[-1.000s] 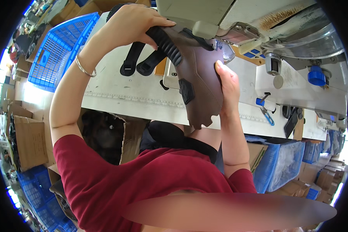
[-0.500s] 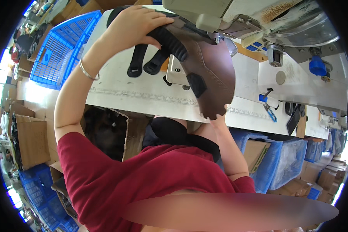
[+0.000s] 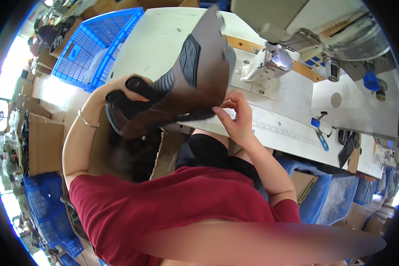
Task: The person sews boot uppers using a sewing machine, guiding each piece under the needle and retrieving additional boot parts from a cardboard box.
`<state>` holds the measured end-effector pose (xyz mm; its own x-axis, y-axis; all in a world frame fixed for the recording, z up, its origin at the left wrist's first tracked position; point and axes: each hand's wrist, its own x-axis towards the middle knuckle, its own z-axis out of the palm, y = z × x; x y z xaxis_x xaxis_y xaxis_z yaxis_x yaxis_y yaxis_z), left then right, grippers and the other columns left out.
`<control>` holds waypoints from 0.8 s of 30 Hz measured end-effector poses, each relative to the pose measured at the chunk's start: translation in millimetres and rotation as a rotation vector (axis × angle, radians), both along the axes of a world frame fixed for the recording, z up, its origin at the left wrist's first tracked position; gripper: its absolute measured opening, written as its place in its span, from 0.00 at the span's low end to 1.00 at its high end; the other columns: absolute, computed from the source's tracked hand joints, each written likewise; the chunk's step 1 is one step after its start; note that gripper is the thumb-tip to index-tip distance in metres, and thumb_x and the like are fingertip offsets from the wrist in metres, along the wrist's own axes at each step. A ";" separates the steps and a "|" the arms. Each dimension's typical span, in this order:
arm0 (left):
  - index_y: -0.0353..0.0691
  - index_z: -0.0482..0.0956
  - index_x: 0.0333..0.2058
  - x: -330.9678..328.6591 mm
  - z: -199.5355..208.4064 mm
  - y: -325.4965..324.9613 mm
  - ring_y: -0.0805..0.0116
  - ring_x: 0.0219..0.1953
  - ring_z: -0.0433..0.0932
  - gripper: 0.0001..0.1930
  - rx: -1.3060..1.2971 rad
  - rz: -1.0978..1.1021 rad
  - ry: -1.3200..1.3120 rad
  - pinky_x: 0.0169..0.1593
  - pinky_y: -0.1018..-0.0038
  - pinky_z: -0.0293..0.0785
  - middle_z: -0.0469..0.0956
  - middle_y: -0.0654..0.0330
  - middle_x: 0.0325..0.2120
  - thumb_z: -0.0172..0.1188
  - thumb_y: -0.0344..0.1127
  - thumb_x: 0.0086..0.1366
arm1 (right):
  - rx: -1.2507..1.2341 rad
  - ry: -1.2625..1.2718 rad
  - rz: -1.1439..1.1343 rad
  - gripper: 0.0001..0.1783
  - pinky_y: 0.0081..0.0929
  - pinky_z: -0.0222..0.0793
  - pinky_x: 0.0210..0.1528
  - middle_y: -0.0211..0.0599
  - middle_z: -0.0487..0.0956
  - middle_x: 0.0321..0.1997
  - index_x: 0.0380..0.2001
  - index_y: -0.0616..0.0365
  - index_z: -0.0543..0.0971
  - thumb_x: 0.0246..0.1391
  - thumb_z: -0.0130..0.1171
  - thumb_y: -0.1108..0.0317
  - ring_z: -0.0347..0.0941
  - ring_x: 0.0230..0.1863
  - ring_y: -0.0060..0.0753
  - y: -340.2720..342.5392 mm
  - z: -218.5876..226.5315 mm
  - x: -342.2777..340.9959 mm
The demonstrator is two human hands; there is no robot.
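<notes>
A brown leather boot upper [image 3: 208, 73] with black ribbed panels and black strap ends is held up at the front edge of the white sewing table [image 3: 159, 31]. My left hand [image 3: 129, 87] grips its black ribbed part, the fingers partly hidden behind a strap. With thumb and forefinger, my right hand [image 3: 238, 116] pinches the lower edge of the upper. The upper is apart from the sewing machine's needle area [image 3: 270, 62], which stands behind it to the right.
A blue plastic crate [image 3: 97, 48] stands left of the table. Blue-handled thread snips [image 3: 322, 138] and a dark flat object [image 3: 348, 150] lie to the right. Below the table edge are an open carton [image 3: 166, 153] with dark contents and blue plastic-lined bins [image 3: 334, 199].
The boot upper has come out from under the machine head, turned over and moved left toward me. My left hand has come down and nearer; my right hand now shows at its edge.
</notes>
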<state>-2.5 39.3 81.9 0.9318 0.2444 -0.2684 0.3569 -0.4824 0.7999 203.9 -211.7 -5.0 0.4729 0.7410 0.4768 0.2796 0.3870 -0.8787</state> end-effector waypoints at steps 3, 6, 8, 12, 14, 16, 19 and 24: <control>0.33 0.76 0.48 -18.3 -27.6 -7.5 0.76 0.41 0.72 0.19 -0.247 0.187 0.277 0.48 0.77 0.69 0.77 0.63 0.39 0.62 0.37 0.60 | -0.140 -0.068 0.022 0.17 0.24 0.70 0.39 0.34 0.75 0.31 0.38 0.61 0.71 0.45 0.66 0.73 0.72 0.34 0.25 4.3 7.7 1.3; 0.32 0.71 0.52 -17.2 -54.0 -28.1 0.75 0.43 0.72 0.29 -0.525 0.229 0.116 0.48 0.77 0.70 0.75 0.61 0.42 0.59 0.51 0.62 | -0.164 -0.133 -0.069 0.19 0.22 0.67 0.36 0.32 0.73 0.29 0.38 0.60 0.72 0.44 0.68 0.71 0.69 0.30 0.24 7.7 8.2 4.4; 0.31 0.70 0.53 -11.0 -63.6 -33.3 0.75 0.43 0.73 0.32 -0.507 0.265 0.150 0.48 0.77 0.70 0.75 0.61 0.42 0.58 0.55 0.62 | -0.234 -0.034 -0.228 0.20 0.22 0.65 0.35 0.31 0.72 0.29 0.39 0.60 0.71 0.43 0.68 0.70 0.67 0.29 0.24 8.6 7.7 8.8; 0.29 0.69 0.53 -1.0 -80.3 -39.9 0.75 0.43 0.73 0.37 -0.553 0.286 0.165 0.47 0.77 0.71 0.75 0.60 0.41 0.56 0.60 0.61 | -0.432 -0.016 -0.151 0.17 0.23 0.66 0.35 0.31 0.74 0.27 0.38 0.61 0.75 0.44 0.67 0.69 0.69 0.29 0.21 1.1 10.2 29.2; 0.29 0.69 0.53 2.4 -89.3 -45.4 0.75 0.43 0.73 0.35 -0.567 0.293 0.180 0.47 0.77 0.72 0.76 0.60 0.41 0.55 0.58 0.62 | -0.449 -0.035 0.004 0.16 0.23 0.68 0.38 0.31 0.76 0.29 0.39 0.62 0.76 0.45 0.66 0.70 0.71 0.32 0.20 -8.1 11.2 37.7; 0.29 0.70 0.53 4.9 -95.0 -56.0 0.74 0.43 0.74 0.33 -0.573 0.262 0.151 0.47 0.77 0.72 0.76 0.60 0.41 0.55 0.56 0.64 | -0.496 -0.044 0.138 0.16 0.23 0.69 0.41 0.31 0.78 0.31 0.40 0.63 0.77 0.46 0.65 0.71 0.73 0.35 0.20 -13.6 11.4 46.2; 0.33 0.72 0.52 14.9 -78.2 -56.1 0.74 0.43 0.74 0.27 -0.443 0.212 0.165 0.46 0.77 0.72 0.77 0.60 0.41 0.54 0.51 0.65 | -0.536 0.377 0.372 0.17 0.22 0.71 0.46 0.30 0.79 0.38 0.46 0.64 0.75 0.52 0.59 0.75 0.74 0.40 0.21 -18.9 9.0 49.9; 0.34 0.75 0.46 48.2 22.3 -6.5 0.69 0.44 0.74 0.14 0.092 0.320 -0.040 0.49 0.75 0.69 0.75 0.60 0.46 0.54 0.33 0.63 | -0.466 0.434 0.290 0.16 0.22 0.71 0.43 0.31 0.79 0.37 0.45 0.66 0.74 0.52 0.59 0.73 0.74 0.38 0.20 -16.5 7.8 43.3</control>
<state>45.8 32.9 104.2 0.8135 0.5475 -0.1960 0.4707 -0.4219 0.7749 247.2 -228.2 2.8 0.3011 0.9474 -0.1088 -0.1914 -0.0517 -0.9801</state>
